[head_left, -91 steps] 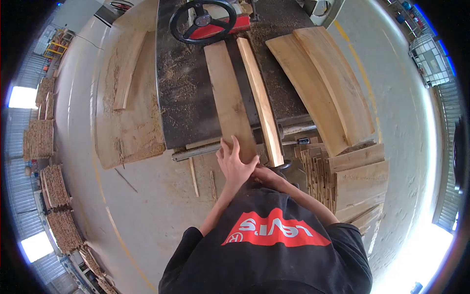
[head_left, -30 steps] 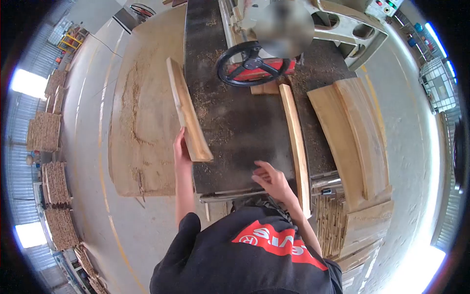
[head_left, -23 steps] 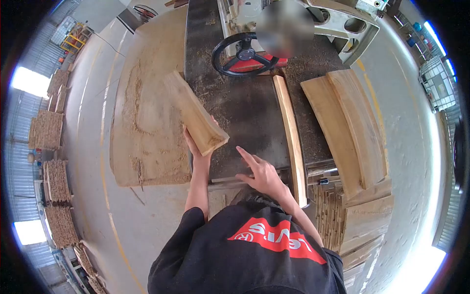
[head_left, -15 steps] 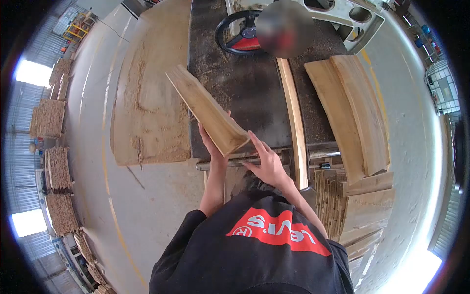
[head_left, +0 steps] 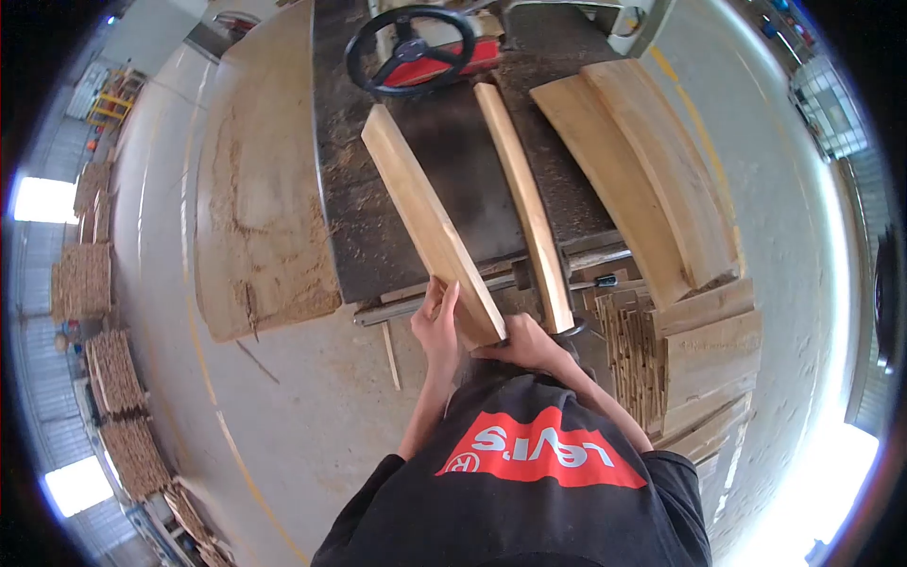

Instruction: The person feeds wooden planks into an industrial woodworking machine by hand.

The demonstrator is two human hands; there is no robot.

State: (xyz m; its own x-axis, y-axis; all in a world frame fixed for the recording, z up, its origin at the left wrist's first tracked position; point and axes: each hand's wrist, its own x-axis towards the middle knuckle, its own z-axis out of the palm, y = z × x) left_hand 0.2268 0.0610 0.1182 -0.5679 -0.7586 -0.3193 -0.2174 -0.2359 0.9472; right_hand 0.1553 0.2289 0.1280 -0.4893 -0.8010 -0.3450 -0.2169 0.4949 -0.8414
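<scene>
A wooden board [head_left: 416, 197] is held between both of my hands, its far end over the dark machine table [head_left: 364, 250] and its near end close to my chest. My left hand [head_left: 436, 326] grips the board's left side near that end, thumb up along its face. Around the near end corner my right hand [head_left: 527, 344] is closed, its fingertips partly hidden by the wood. Just to the right, a narrow wooden strip [head_left: 525, 203] lies lengthwise on the table, apart from the held board.
A black handwheel [head_left: 409, 52] stands at the table's far side. Two wide planks [head_left: 652, 170] lie on the right, above stacked boards [head_left: 713, 364]. A sawdust-covered panel [head_left: 260, 217] sits on the left. A metal rail [head_left: 406, 307] runs along the table's front edge.
The held board has been turned more upright onto its edge and drawn nearer my body. My right hand has moved from its right corner to around the near end. The view has shifted.
</scene>
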